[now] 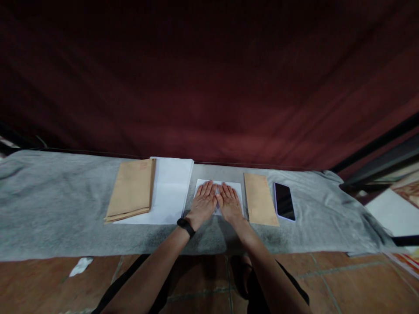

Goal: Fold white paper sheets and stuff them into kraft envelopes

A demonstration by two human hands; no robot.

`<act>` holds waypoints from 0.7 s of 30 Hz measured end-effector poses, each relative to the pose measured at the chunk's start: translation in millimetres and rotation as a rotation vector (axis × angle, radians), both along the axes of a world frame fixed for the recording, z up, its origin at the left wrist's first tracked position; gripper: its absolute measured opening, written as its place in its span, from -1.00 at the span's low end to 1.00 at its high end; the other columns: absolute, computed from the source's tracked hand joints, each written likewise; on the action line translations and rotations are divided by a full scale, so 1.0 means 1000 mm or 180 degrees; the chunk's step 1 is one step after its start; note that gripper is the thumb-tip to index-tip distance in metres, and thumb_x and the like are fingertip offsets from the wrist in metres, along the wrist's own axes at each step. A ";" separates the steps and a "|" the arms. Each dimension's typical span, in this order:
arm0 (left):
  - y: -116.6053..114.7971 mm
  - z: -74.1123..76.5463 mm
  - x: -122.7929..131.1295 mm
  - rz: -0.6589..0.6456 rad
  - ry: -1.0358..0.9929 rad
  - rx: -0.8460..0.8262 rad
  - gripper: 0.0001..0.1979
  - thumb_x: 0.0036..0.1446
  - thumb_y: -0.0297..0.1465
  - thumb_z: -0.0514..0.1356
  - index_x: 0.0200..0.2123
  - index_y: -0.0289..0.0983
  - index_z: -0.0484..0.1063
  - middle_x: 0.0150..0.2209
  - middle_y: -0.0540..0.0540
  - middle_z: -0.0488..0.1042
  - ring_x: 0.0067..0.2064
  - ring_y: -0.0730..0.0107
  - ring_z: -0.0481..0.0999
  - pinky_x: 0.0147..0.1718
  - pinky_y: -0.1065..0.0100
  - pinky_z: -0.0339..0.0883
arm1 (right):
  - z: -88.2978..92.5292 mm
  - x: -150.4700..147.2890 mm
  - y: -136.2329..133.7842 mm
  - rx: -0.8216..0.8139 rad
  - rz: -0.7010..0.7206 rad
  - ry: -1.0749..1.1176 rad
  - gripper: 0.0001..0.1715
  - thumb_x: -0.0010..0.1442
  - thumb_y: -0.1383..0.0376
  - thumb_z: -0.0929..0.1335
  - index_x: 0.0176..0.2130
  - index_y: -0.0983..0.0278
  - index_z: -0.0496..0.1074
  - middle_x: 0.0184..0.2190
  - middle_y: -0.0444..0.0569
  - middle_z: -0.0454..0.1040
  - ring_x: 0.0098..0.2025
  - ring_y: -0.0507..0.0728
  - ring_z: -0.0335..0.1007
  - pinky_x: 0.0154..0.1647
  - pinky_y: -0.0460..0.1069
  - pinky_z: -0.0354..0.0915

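A white sheet of paper [238, 188], which looks folded, lies on the grey cloth in front of me. My left hand [203, 203] rests flat on its left part, fingers stretched out and pointing away. Beside it, my right hand [230, 203] lies flat on the right part, and the two thumbs nearly meet in the middle. Both palms cover most of the paper. Just right of my right hand is a single brown envelope [261, 199]. To the left of my left hand lies a stack of white paper [172, 187], partly under a pile of brown envelopes [132, 185].
A phone [284, 201] with a dark screen lies right of the single envelope. Grey cloth [65, 200] covers the long surface, with a dark red curtain [209, 109] behind it. A crumpled white scrap [81, 266] is on the tiled floor.
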State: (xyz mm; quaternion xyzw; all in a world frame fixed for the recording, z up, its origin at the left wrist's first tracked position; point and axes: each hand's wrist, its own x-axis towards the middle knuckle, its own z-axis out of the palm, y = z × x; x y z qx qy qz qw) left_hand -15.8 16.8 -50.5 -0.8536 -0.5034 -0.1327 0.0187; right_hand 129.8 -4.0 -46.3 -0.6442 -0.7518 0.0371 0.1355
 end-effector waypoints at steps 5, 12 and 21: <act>0.008 0.000 0.006 0.0195 0.0140 -0.0244 -0.46 0.40 -0.34 -0.17 0.38 -0.30 0.12 0.43 -0.14 0.07 0.45 0.15 -0.02 0.40 0.04 -0.15 | 0.001 -0.003 0.006 -0.0144 -0.0200 -0.0120 -0.40 0.48 0.16 0.05 0.38 0.28 0.13 0.41 0.04 0.07 0.45 0.23 -0.06 0.42 0.19 -0.08; 0.008 -0.004 0.006 0.0354 0.0136 -0.0184 -0.43 0.38 -0.34 -0.17 0.38 -0.42 0.10 0.42 -0.23 0.06 0.45 0.18 -0.03 0.40 0.10 -0.17 | -0.011 -0.003 0.007 0.0215 -0.0385 -0.0185 -0.34 0.47 0.12 0.08 0.37 0.43 0.14 0.39 0.18 0.09 0.42 0.27 0.02 0.40 0.19 -0.05; 0.008 -0.004 -0.004 0.0622 0.0124 -0.0090 -0.40 0.40 -0.28 -0.16 0.36 -0.53 0.10 0.39 -0.33 0.10 0.44 0.12 0.02 0.39 0.12 -0.11 | -0.031 0.013 0.005 0.0729 -0.0517 -0.0304 -0.25 0.46 0.06 0.09 0.35 0.57 0.11 0.35 0.37 0.15 0.39 0.32 0.07 0.36 0.21 0.06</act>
